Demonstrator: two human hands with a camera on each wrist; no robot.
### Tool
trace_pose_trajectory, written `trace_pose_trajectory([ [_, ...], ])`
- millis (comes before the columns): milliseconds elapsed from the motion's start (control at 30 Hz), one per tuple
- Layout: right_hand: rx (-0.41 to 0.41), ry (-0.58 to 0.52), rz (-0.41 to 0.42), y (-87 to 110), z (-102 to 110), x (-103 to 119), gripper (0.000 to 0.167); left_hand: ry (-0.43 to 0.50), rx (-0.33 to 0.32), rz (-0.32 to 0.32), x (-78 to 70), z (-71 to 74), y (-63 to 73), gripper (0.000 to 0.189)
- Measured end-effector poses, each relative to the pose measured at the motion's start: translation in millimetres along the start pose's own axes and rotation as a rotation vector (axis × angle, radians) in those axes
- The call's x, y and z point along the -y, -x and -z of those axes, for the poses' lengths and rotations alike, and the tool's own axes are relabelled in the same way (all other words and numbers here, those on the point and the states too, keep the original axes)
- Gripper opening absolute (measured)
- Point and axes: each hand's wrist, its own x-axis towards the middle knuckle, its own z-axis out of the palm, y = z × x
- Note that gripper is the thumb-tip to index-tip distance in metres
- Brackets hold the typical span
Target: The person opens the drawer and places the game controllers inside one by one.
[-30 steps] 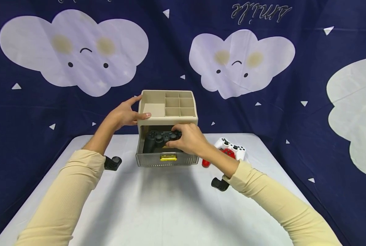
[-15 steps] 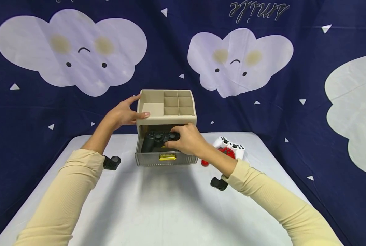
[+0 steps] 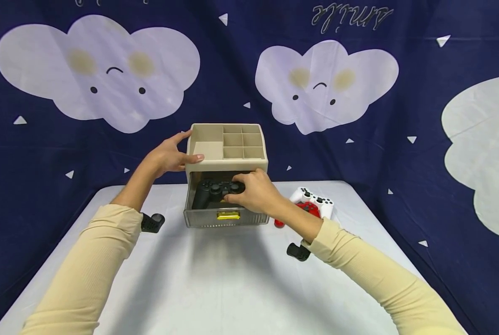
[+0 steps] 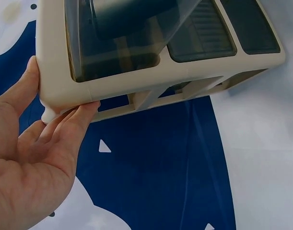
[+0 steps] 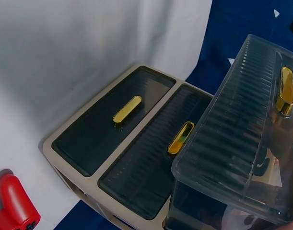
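Note:
A cream desktop organizer point(image 3: 228, 165) stands at the table's far side, with a divided open top. Its top drawer point(image 3: 205, 217), smoky clear with a gold handle, is pulled out. My left hand point(image 3: 167, 156) holds the organizer's upper left corner, thumb on the top's front edge. In the left wrist view, fingers of the left hand point(image 4: 50, 148) lie along the side. A black game controller point(image 3: 209, 191) lies in the drawer. My right hand point(image 3: 258, 190) reaches in and pinches its right part, which the hand partly hides. Lower closed drawers point(image 5: 112, 120) show in the right wrist view.
To the right of the organizer lie a white game controller point(image 3: 327, 210) and a red one point(image 3: 310, 207), partly hidden by the right forearm. A white cloth covers the table point(image 3: 216, 288). Behind hangs a dark blue curtain point(image 3: 228, 60) with clouds.
Both hands stay nearly where they were. The black controller has shifted at most slightly in the drawer, and the head view has moved a little.

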Motion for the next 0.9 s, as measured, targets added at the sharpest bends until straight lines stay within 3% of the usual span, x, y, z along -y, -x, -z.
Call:
trace_pose_trajectory([
  [300,-0.019,-0.011,0.029,0.3,1,0,0.041,0.017,0.0,0.002,-0.8,-0.4,0.5,0.101],
  [633,0.008,-0.067,-0.062,7.8,12,4,0.066,-0.001,-0.027,0.005,1.4,-2.5,-1.7,0.099],
  [767,-0.04,-0.093,-0.038,11.6,22,9,0.059,-0.019,-0.027,-0.001,1.4,-1.2,-1.5,0.099],
  [900,-0.061,-0.189,-0.065,17.9,31,15,0.048,-0.017,-0.019,-0.001,1.4,-0.7,-1.0,0.099],
])
